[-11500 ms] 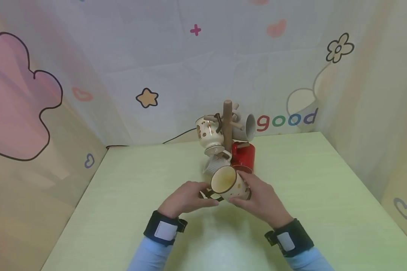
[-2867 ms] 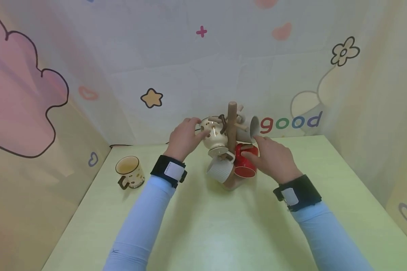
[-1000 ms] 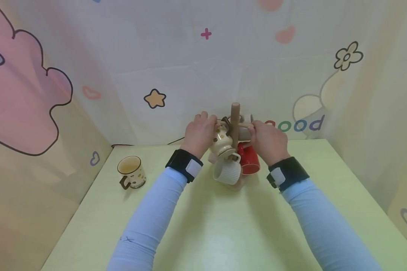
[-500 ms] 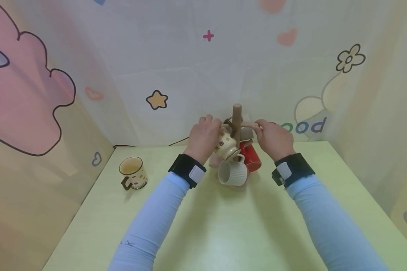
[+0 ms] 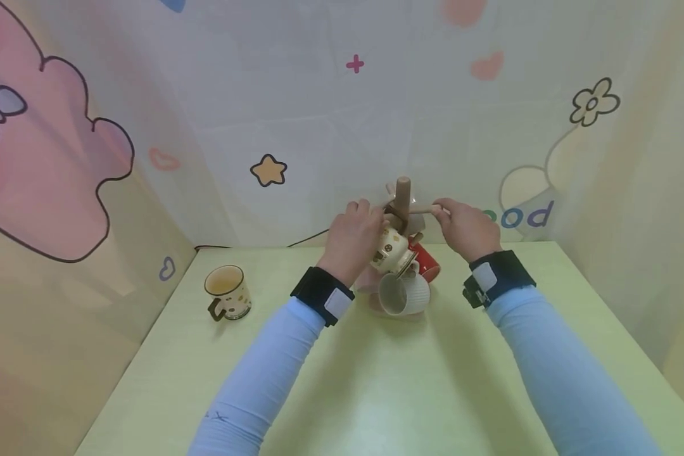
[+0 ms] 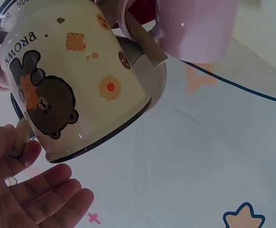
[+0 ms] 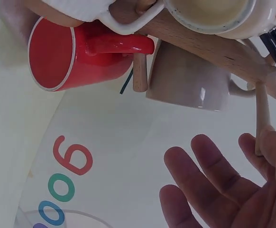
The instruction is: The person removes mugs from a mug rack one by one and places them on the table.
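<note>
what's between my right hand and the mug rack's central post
The right wrist view shows a wooden peg, its tip pinched by your right hand.

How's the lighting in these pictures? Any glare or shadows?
Head view: bright, with a pale sheen low on the green table and soft shadows between the blue sleeves; left wrist view: dimmer, yet lettering on the bear-print mug is readable; right wrist view: also dim, with small glints on the grey mug.

Booth-like setting, cartoon-print backdrop point(image 5: 296, 101), table point(image 5: 399, 386)
</note>
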Available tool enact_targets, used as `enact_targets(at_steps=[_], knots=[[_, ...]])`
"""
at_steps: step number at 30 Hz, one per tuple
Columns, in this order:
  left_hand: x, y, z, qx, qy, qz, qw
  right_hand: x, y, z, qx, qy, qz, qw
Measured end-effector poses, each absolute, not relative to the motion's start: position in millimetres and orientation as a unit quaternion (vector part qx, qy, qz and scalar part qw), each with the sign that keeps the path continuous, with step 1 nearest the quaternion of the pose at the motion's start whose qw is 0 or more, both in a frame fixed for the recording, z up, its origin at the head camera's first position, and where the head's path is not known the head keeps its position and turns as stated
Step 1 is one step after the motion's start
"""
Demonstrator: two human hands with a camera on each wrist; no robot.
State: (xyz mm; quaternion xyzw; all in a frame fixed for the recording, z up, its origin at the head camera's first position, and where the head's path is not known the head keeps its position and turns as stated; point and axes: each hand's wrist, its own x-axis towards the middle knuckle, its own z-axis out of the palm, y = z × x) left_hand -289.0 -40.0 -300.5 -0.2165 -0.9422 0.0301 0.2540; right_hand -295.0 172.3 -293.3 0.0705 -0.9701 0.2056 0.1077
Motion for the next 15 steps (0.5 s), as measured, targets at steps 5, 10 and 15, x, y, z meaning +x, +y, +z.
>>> enact_targets(at_steps=[5,10,15], knots=[[-283,-33,-299,-0.228,-0.938,0.066,0.251,-302,178,-292,0.09,-0.968,0.207,0.107],[-277,-25,-297,-0.239,-0.935,0.105,0.239,-308,182,-292,0.111,-0.964,0.213,0.113],[-276,-25,-295,-0.236,-0.936,0.12,0.231,-311,178,-292,0.115,-0.963,0.21,0.127]])
